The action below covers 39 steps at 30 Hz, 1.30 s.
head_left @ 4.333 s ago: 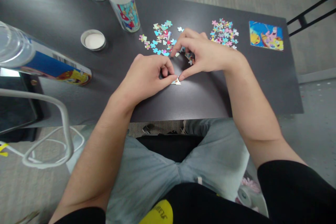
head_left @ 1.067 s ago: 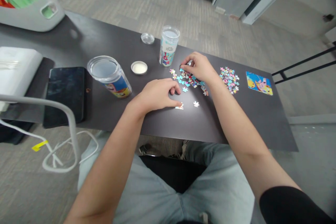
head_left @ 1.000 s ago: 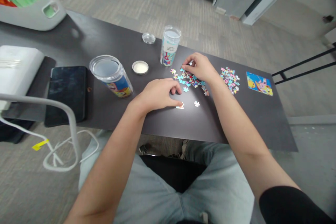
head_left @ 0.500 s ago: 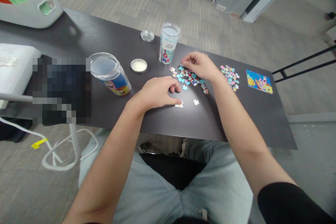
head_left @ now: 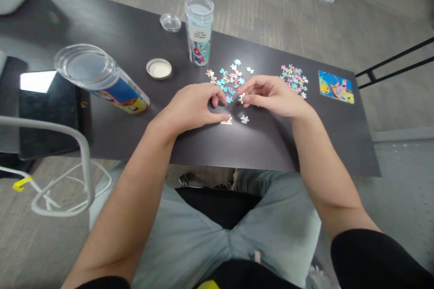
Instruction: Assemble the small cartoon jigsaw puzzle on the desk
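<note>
My right hand pinches a small jigsaw piece between thumb and fingers, just above the table. To the left, my left hand rests with its thumb apart from its curled fingers. Its thumb tip touches a whitish jigsaw piece lying on the dark table. A loose jigsaw piece lies right of that one. Beyond both hands spreads a pile of blue, pink and white jigsaw pieces, partly hidden by my right fingers.
A clear printed canister stands behind the pile, a larger one at left. Two round lids lie between them. Rightward are a second jigsaw pile and a colourful picture card. A black tablet lies left, near a white cable.
My right hand has come back from the pile toward my left hand, now with a jigsaw piece in its fingers. Several pile pieces have shifted. The camera view has moved too.
</note>
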{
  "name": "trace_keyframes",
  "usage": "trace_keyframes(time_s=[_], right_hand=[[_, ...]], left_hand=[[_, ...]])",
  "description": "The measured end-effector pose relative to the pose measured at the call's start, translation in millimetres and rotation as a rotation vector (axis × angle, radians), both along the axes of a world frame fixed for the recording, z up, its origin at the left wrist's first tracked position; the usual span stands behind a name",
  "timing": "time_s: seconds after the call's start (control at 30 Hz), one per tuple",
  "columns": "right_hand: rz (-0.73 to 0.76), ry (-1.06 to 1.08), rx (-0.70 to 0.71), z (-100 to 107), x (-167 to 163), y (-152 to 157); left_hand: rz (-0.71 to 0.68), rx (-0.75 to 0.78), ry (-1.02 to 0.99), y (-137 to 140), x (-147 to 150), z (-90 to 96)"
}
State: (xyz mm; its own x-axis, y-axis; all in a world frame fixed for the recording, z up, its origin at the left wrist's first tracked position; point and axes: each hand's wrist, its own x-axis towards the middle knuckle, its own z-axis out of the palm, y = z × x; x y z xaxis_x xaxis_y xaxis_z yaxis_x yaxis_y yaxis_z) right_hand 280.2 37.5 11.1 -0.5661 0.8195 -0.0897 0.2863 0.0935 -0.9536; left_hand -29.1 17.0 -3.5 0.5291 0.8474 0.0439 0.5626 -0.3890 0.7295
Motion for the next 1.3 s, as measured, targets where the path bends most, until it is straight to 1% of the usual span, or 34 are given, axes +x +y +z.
trace_keyframes(time_s=[0.1, 0.23, 0.33, 0.47, 0.67, 0.87, 1.03, 1.3], right_hand=[[0.037, -0.008, -0.029, 3.3, -3.5, -3.6], [0.041, -0.041, -0.072, 6.3, -6.4, -8.3], [0.054, -0.066, -0.061, 5.6, -7.5, -10.0], [0.105, -0.093, -0.008, 3.7, -8.6, -10.4], [0.183, -0.189, 0.062, 3.6, -11.9, -12.1], [0.196, -0.243, 0.248, -0.4, -14.3, -10.4], [0.162, -0.279, 0.263, -0.4, -10.8, -7.5], [0.165, -0.316, 0.323, -4.5, -11.3, -8.4]], left_hand=[[0.018, -0.033, -0.008, -0.9, -0.7, 1.1], [0.047, -0.089, -0.011, -2.5, -1.0, 2.9], [0.051, -0.118, -0.017, -3.2, -1.2, 3.2], [0.048, -0.128, -0.033, -3.2, -1.9, 2.2], [0.047, -0.101, -0.016, -3.8, -1.0, 3.7], [0.055, -0.104, -0.014, -4.6, 0.7, 4.3], [0.057, -0.094, -0.035, -5.7, 1.1, 3.7], [0.063, -0.046, -0.049, -5.2, 2.6, 1.2]])
